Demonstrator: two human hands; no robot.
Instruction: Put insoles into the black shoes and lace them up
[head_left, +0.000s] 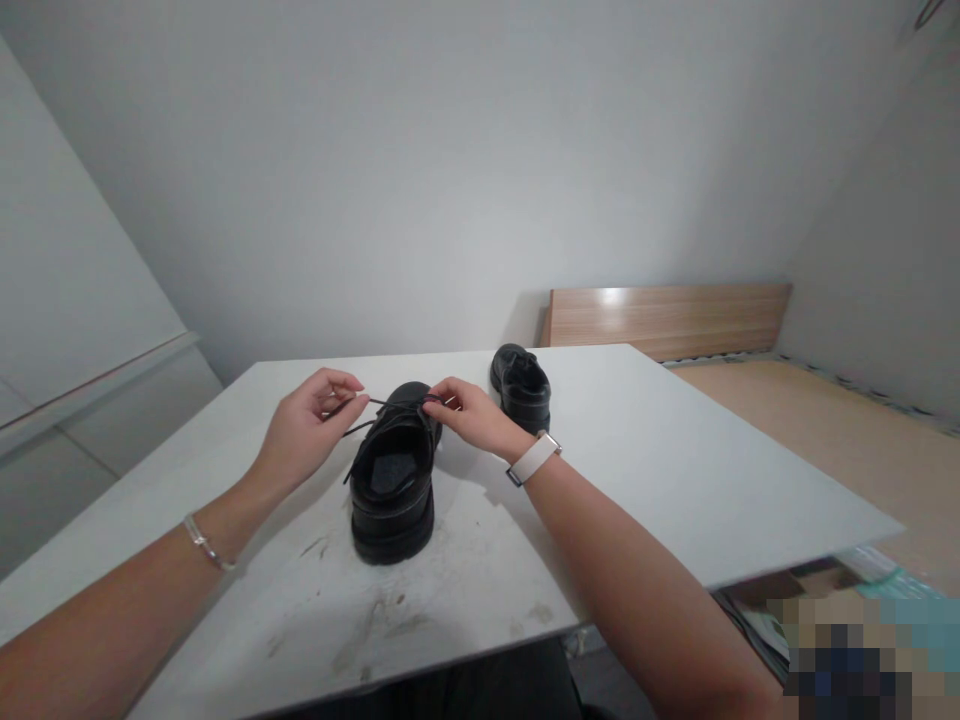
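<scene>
A black lace-up shoe (394, 515) stands on the white table with its heel toward me and its toe pointing away. To its left, my left hand (311, 415) pinches a black shoelace (379, 402) between thumb and finger, and the lace runs taut toward the shoe's tongue. At the right side of the lacing, my right hand (469, 412) is closed on the lace too, thumb against finger. One loose lace end hangs down the shoe's left side. A second black shoe (525, 390) sits farther back, to the right of my right hand.
The white table (637, 480) has dirt smudges near its front edge. A wooden headboard (667, 318) and a bare tan bed base (817, 430) lie beyond its right side. Blurred items fill the lower right corner. A wall rises behind.
</scene>
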